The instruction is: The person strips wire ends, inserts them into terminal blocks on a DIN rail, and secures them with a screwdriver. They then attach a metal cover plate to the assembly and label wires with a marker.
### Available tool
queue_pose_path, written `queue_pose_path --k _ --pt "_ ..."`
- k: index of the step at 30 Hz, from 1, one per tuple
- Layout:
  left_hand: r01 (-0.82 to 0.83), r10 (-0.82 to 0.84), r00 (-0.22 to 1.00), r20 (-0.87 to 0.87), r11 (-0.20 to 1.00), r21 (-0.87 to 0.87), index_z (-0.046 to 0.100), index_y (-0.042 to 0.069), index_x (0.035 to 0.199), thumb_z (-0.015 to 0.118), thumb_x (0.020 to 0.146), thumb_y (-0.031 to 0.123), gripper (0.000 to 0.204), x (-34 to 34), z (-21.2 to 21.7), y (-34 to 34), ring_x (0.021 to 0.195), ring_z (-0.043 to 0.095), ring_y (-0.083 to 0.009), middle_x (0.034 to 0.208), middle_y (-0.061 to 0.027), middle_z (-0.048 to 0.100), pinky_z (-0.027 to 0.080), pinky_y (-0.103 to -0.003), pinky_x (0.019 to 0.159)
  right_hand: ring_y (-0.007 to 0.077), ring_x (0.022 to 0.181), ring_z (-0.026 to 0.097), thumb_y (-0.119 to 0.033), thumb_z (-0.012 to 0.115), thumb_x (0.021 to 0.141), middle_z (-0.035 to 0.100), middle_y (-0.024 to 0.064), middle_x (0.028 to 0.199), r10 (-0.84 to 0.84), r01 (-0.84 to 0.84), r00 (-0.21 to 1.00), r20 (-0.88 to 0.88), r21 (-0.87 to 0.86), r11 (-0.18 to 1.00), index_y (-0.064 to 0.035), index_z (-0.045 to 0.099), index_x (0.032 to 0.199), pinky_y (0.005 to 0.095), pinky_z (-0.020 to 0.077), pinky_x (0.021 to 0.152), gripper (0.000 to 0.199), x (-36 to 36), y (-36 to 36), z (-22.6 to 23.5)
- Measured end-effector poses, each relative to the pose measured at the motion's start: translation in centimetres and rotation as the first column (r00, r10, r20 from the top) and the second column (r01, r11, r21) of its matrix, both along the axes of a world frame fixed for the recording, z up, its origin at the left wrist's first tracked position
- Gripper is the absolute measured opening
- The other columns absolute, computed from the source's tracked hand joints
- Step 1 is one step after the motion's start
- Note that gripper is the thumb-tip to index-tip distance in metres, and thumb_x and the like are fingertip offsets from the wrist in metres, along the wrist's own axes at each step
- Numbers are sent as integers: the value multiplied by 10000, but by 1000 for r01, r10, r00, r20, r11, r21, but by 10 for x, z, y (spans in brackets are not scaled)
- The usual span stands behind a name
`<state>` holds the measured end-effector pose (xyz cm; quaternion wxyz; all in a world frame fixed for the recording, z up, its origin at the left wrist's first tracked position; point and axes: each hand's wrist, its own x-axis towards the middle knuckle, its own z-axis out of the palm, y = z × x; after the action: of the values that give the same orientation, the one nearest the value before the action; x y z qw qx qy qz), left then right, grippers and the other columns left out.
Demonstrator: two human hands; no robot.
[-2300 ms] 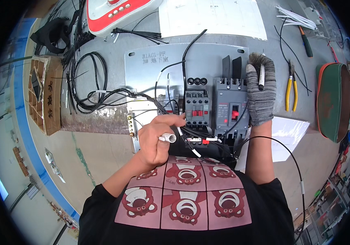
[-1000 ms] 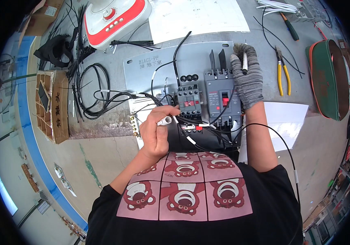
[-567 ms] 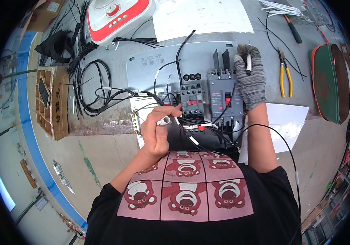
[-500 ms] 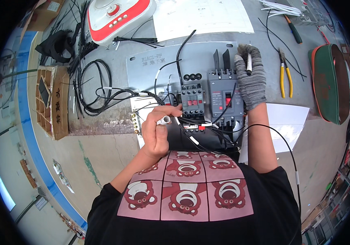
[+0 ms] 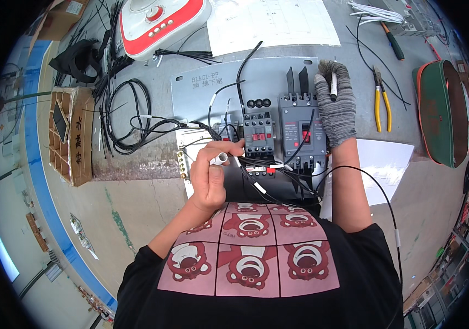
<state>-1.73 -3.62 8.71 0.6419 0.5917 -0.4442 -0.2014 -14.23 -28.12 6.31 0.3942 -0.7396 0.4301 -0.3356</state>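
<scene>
My right hand (image 5: 337, 104), in a grey knitted glove, is closed around a white marker (image 5: 333, 85) with a black tip. It rests beside the upper right of a dark grey circuit breaker (image 5: 295, 129). The fingers of my bare left hand (image 5: 211, 175) are curled round a white hollow marker cap (image 5: 221, 158), its round opening showing. That hand is just left of a contactor (image 5: 258, 134) with red parts. Both devices sit on a grey metal mounting plate (image 5: 196, 98). Black wires (image 5: 289, 171) with white sleeves run below them, and one loops past my right forearm.
Yellow-handled pliers (image 5: 382, 104) and a green case (image 5: 441, 112) lie at right. Coiled black wires (image 5: 130, 118) and a cardboard compartment box (image 5: 84, 137) are at left. Behind stand a red-and-white appliance (image 5: 160, 24) and a paper drawing (image 5: 273, 27). Another sheet (image 5: 382, 164) lies under my right forearm.
</scene>
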Motion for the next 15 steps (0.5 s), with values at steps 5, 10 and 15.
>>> queue_pose_path --k 5,10,15 --pt "6 -6 1000 -1 1000 14 480 -27 1008 348 1001 238 296 0 1 0 820 573 -234 973 -184 635 530 -394 813 232 986 639 -122 611 902 653 134 1053 -12 11 999 -33 -12 1000 -54 566 1154 345 491 907 265 1 4 10" --pt "15 -14 1000 -12 1000 7 480 -28 1002 347 1002 240 299 0 3 -1 830 590 -245 969 -186 630 530 -399 817 233 999 638 -121 613 900 654 136 1059 -2 2 1000 20 6 1000 -50 565 1150 344 487 918 264 0 0 2" --pt "14 -14 999 -32 1000 -5 478 -30 1000 339 1011 257 319 0 0 0 841 609 -251 969 -186 625 527 -404 833 231 996 638 -127 618 898 656 134 1056 -18 17 1000 -16 -17 1000 -49 565 1145 344 485 919 264 1 1 3"
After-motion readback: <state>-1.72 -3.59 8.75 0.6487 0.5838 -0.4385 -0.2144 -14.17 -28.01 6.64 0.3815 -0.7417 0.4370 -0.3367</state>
